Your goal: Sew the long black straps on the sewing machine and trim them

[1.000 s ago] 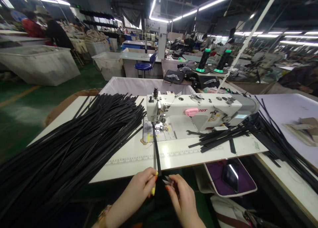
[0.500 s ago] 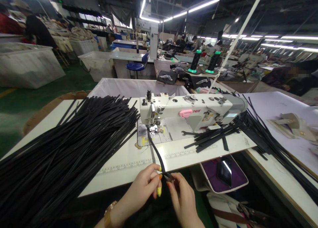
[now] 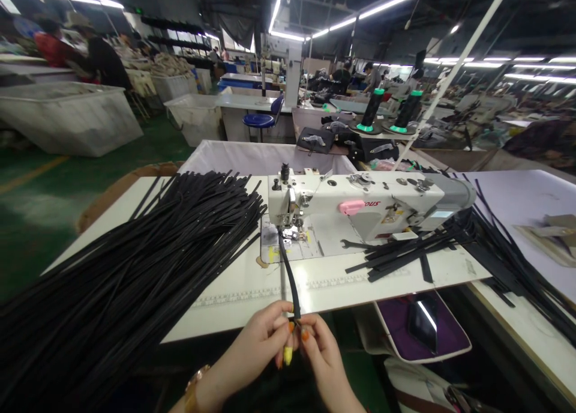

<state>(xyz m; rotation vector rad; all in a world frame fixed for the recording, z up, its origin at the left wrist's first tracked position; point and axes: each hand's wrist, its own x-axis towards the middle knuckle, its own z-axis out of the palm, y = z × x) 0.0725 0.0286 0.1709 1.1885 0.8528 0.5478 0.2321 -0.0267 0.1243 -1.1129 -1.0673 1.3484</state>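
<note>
A narrow black strap [image 3: 290, 278] runs from under the presser foot of a white sewing machine [image 3: 335, 188] toward me, over the table's front edge. My left hand [image 3: 265, 335] pinches it near its lower end, with yellow wrapping on some fingers. Close against it, my right hand [image 3: 320, 341] is closed, thumb and forefinger pinched at the same strap end. Any small thing between those fingertips is too hidden to make out. A large heap of black straps [image 3: 180, 239] lies left of the machine.
More black strips [image 3: 405, 251] and a wrench [image 3: 355, 244] lie right of the needle area. Below the table edge, a phone [image 3: 423, 322] rests in a purple-lined tray [image 3: 450, 354]. Behind the machine are a fabric-lined bin [image 3: 238, 155] and two thread cones [image 3: 372, 110].
My right hand has come closer to my left, its fingertips now at the strap end. The grey metallic piece seen there earlier is mostly hidden. The view has turned slightly left.
</note>
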